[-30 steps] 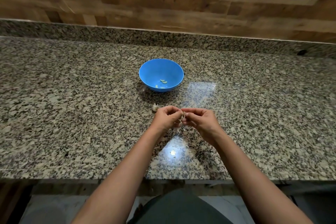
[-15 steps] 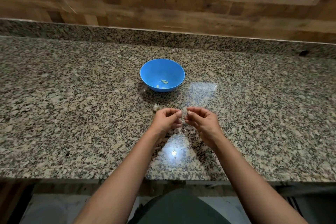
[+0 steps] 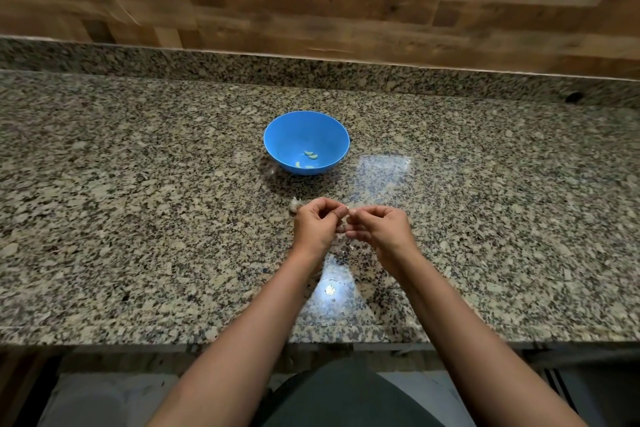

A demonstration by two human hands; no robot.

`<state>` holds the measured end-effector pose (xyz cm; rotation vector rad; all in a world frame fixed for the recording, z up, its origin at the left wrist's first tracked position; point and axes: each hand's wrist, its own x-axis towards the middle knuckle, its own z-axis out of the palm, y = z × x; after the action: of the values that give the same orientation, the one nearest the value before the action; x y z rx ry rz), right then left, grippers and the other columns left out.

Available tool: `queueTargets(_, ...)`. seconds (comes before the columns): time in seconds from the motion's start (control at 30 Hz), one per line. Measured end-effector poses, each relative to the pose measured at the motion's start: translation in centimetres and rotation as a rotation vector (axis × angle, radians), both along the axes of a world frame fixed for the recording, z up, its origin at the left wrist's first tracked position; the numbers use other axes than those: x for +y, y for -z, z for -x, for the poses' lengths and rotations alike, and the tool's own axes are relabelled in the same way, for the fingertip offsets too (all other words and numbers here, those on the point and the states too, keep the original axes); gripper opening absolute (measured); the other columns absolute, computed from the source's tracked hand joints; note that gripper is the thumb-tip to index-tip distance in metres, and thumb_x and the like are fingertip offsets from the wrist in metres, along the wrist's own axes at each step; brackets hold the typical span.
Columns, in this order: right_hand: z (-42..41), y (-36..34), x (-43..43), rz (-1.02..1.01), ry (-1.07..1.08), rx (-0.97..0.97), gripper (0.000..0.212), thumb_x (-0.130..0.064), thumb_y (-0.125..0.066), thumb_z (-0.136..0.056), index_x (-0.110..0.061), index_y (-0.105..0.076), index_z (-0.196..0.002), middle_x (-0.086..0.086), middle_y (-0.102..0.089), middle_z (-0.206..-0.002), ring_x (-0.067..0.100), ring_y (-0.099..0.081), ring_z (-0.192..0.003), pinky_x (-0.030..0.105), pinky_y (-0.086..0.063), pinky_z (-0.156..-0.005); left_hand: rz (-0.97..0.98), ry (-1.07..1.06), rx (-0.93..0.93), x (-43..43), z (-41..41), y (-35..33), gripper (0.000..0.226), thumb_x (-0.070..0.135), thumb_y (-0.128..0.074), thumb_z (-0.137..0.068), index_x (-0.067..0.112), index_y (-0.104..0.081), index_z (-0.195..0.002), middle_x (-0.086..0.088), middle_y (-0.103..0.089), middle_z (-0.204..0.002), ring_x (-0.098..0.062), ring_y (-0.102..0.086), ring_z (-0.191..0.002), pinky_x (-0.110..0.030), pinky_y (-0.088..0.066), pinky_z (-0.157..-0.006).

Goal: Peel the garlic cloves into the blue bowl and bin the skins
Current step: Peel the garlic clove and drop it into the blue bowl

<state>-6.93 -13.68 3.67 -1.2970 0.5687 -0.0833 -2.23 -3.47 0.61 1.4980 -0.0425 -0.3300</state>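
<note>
The blue bowl (image 3: 306,125) stands on the granite counter ahead of my hands, with several peeled garlic cloves (image 3: 310,155) at its bottom. Below it, my left hand (image 3: 317,225) and my right hand (image 3: 381,229) meet fingertip to fingertip, both with curled fingers pinching a small garlic clove (image 3: 349,215) that shows only as a pale speck between them. A lump of unpeeled garlic (image 3: 294,205) lies on the counter just left of my left hand. A few pale skin bits (image 3: 351,247) lie under my hands.
The speckled granite counter (image 3: 138,218) runs wide to both sides, with its front edge near my body. A wood-panelled wall (image 3: 311,17) and a window ledge rise behind it. No bin is in view.
My hands have stayed together over the same spot. The fingertips have shifted slightly on the clove. The bowl has not moved.
</note>
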Motion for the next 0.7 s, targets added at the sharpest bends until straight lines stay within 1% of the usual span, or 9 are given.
queueTargets(0.13,-0.27,-0.34,0.74,-0.187,0.11,0.042,0.018,0.007,-0.055,-0.087,0.006,-0.059,-0.07,0.01,-0.061,-0.054,0.015,-0.06,-0.044,0.017,-0.051,-0.045,0.128,-0.046,0.087,-0.26,0.14,-0.08,0.014,-0.002,-0.058,-0.088,0.004,-0.061,-0.076,-0.008,-0.062,-0.07,-0.009,-0.059,-0.054,-0.018,-0.051,-0.052)
queueTargets(0.2,-0.23,-0.53,0.74,-0.231,0.11,0.065,0.018,0.007,-0.055,-0.088,0.007,-0.059,-0.07,0.011,-0.061,-0.054,0.015,-0.06,-0.043,0.018,-0.052,-0.045,0.126,-0.046,0.072,-0.18,0.08,-0.05,0.015,-0.003,-0.058,-0.088,0.005,-0.061,-0.076,-0.007,-0.062,-0.069,-0.008,-0.059,-0.053,-0.019,-0.052,-0.053)
queueTargets(0.37,-0.48,-0.83,0.68,-0.205,0.104,0.084,0.016,0.005,-0.053,-0.09,0.009,-0.058,-0.075,0.012,-0.06,-0.057,0.015,-0.06,-0.042,0.018,-0.051,-0.043,0.097,-0.034,0.024,-0.06,-0.11,-0.05,0.015,-0.002,-0.059,-0.088,0.007,-0.062,-0.076,-0.007,-0.064,-0.072,-0.011,-0.061,-0.06,-0.021,-0.055,-0.059)
queueTargets(0.43,-0.55,-0.91,0.69,-0.208,0.103,0.083,0.016,0.005,-0.052,-0.09,0.009,-0.058,-0.076,0.012,-0.06,-0.057,0.014,-0.06,-0.041,0.018,-0.051,-0.043,0.118,-0.022,0.029,-0.03,-0.15,-0.28,0.014,-0.002,-0.059,-0.087,0.007,-0.062,-0.076,-0.007,-0.064,-0.071,-0.012,-0.061,-0.061,-0.021,-0.055,-0.06)
queueTargets(0.53,-0.45,-0.94,0.57,-0.221,0.093,0.071,0.016,0.004,-0.052,-0.091,0.008,-0.058,-0.077,0.011,-0.06,-0.056,0.013,-0.058,-0.04,0.017,-0.05,-0.042,0.221,-0.002,0.121,-0.07,-0.14,-0.39,0.014,-0.003,-0.058,-0.087,0.004,-0.061,-0.076,-0.006,-0.063,-0.065,-0.009,-0.06,-0.053,-0.019,-0.053,-0.054)
queueTargets(0.6,-0.33,-0.91,0.49,-0.201,0.073,0.063,0.016,0.003,-0.052,-0.091,0.007,-0.058,-0.078,0.012,-0.058,-0.059,0.012,-0.058,-0.04,0.017,-0.05,-0.042,0.282,0.01,0.2,0.02,-0.21,-0.34,0.011,-0.004,-0.058,-0.087,0.002,-0.061,-0.079,-0.009,-0.062,-0.066,-0.009,-0.059,-0.05,-0.018,-0.051,-0.05)
queueTargets(0.63,-0.23,-0.91,0.46,-0.177,0.061,0.056,0.016,0.003,-0.051,-0.091,0.007,-0.058,-0.077,0.012,-0.057,-0.06,0.012,-0.058,-0.041,0.017,-0.05,-0.042,0.311,0.019,0.238,0.13,-0.2,-0.35,0.01,-0.003,-0.057,-0.087,0.001,-0.061,-0.08,-0.01,-0.062,-0.068,-0.01,-0.059,-0.05,-0.018,-0.051,-0.049)
queueTargets(0.7,-0.13,-0.79,0.46,-0.095,0.03,0.039,0.017,0.003,-0.051,-0.091,0.005,-0.056,-0.076,0.01,-0.057,-0.06,0.011,-0.058,-0.042,0.017,-0.049,-0.043,0.367,0.031,0.312,0.31,-0.12,-0.53,0.009,-0.004,-0.056,-0.088,0.001,-0.061,-0.082,-0.011,-0.06,-0.073,-0.014,-0.057,-0.056,-0.018,-0.051,-0.049)
